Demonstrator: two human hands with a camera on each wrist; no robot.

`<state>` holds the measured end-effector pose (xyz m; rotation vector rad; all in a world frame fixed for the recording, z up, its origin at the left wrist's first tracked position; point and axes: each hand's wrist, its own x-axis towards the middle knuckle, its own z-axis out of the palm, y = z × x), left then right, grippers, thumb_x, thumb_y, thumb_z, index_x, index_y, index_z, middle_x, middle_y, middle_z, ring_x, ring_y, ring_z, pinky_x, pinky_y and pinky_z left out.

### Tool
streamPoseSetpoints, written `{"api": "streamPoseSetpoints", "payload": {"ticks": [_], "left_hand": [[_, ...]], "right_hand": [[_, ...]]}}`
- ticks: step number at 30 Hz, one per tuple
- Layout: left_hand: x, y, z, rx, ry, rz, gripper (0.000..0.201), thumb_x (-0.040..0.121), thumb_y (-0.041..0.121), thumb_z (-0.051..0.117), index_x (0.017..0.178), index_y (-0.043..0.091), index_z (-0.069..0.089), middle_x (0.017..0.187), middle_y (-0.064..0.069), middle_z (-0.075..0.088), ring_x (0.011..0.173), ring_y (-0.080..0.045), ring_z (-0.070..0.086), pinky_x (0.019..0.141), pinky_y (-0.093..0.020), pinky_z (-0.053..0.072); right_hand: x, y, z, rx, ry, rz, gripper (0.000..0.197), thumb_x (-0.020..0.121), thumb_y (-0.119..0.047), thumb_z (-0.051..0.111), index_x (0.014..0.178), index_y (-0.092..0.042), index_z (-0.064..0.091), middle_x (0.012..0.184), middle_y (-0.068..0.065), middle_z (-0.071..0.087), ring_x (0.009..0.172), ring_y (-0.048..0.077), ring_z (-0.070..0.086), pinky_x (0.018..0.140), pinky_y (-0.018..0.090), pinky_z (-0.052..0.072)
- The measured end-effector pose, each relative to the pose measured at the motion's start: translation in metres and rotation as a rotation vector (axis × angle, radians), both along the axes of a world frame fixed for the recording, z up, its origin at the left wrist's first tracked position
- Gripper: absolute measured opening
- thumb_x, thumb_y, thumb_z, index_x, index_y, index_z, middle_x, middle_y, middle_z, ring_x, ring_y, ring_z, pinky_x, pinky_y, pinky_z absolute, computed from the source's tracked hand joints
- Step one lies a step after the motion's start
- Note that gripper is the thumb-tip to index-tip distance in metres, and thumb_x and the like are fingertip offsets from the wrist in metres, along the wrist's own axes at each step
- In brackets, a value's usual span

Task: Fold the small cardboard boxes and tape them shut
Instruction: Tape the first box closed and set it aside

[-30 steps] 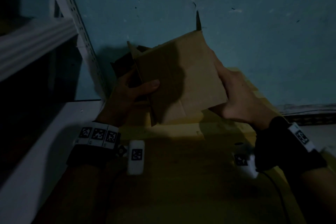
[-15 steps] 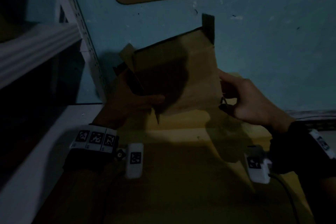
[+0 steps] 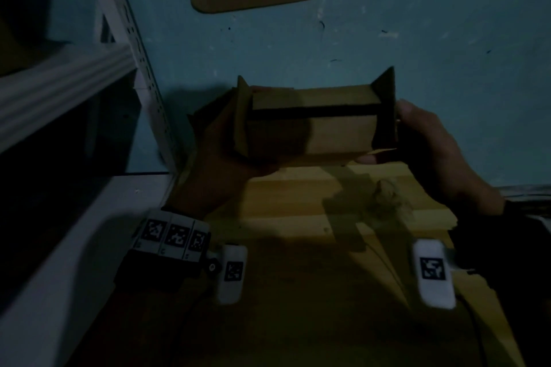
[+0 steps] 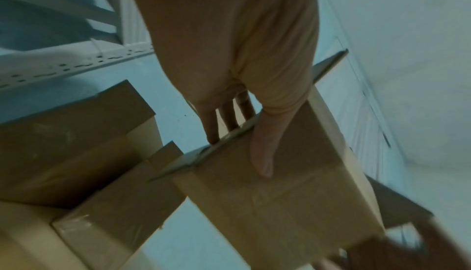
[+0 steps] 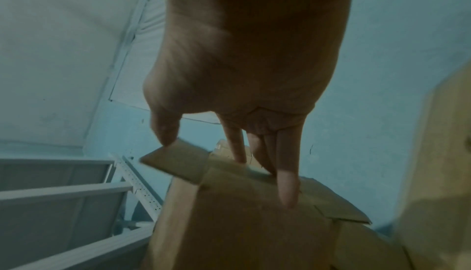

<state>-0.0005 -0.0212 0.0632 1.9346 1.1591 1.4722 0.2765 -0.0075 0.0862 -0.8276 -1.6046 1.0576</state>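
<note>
From the head view, the small cardboard box (image 3: pixel 313 125) is held in the air between both hands, its long axis running from one grip to the other. The left hand (image 3: pixel 220 164) wraps its near end; the right hand (image 3: pixel 432 152) clasps the far end. Two long flaps meet along a dark gap facing the camera, and an end flap stands up by each grip.

In the left wrist view, the thumb (image 4: pixel 262 145) lies flat on a panel while the fingers curl behind the box's edge. Taped boxes (image 4: pixel 76 153) lie beyond.

The right wrist view shows the fingers (image 5: pixel 288 185) pressing a panel and the thumb touching a raised end flap (image 5: pixel 178 161), probably the next fold. Both hands look equally near.
</note>
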Motion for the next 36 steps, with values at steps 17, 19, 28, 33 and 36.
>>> {"api": "streamPoseSetpoints", "payload": {"ticks": [17,19,28,33,36], "left_hand": [[0.016,0.003,-0.007,0.000,-0.151,-0.044,0.067,0.092,0.043,0.057,0.150,0.023,0.033,0.149,0.000,0.040,0.137,-0.010,0.040,0.112,-0.039,0.040],[0.009,0.008,-0.011,-0.066,-0.117,-0.077,0.079,0.082,0.049,0.067,0.150,0.030,0.031,0.149,0.001,0.041,0.136,-0.013,0.042,0.109,-0.044,0.043],[0.003,0.008,-0.016,-0.067,-0.047,0.060,0.087,0.060,0.049,0.082,0.135,0.037,0.041,0.131,0.013,0.053,0.122,-0.003,0.052,0.106,-0.030,0.044],[0.007,0.010,-0.019,0.027,0.001,0.066,0.080,0.069,0.028,0.084,0.136,0.007,0.045,0.127,0.015,0.046,0.114,0.014,0.044,0.098,0.000,0.033],[0.008,0.015,-0.022,-0.021,0.010,0.063,0.063,0.079,0.010,0.078,0.134,0.007,0.048,0.124,0.018,0.045,0.110,0.023,0.042,0.096,0.002,0.033]], "right_hand": [[-0.020,0.000,-0.007,0.086,-0.088,-0.026,0.052,0.081,-0.017,0.059,0.133,-0.019,0.055,0.112,0.027,0.058,0.085,0.030,0.059,0.066,0.028,0.048],[-0.018,0.000,-0.008,0.083,-0.126,-0.010,0.061,0.077,-0.019,0.064,0.137,-0.023,0.052,0.123,0.025,0.056,0.102,0.036,0.060,0.074,0.032,0.052],[-0.012,-0.003,-0.003,0.151,-0.253,0.029,0.103,0.064,-0.018,0.085,0.152,-0.031,0.032,0.131,-0.018,0.060,0.120,-0.002,0.059,0.093,0.017,0.053],[-0.013,0.002,-0.004,0.240,-0.181,-0.125,0.070,0.071,-0.027,0.081,0.133,-0.032,0.048,0.123,-0.017,0.066,0.116,0.002,0.064,0.100,0.030,0.054],[-0.013,0.005,-0.007,0.279,-0.154,-0.195,0.070,0.073,-0.028,0.081,0.134,-0.029,0.048,0.127,-0.015,0.065,0.119,0.003,0.063,0.104,0.034,0.052]]}}
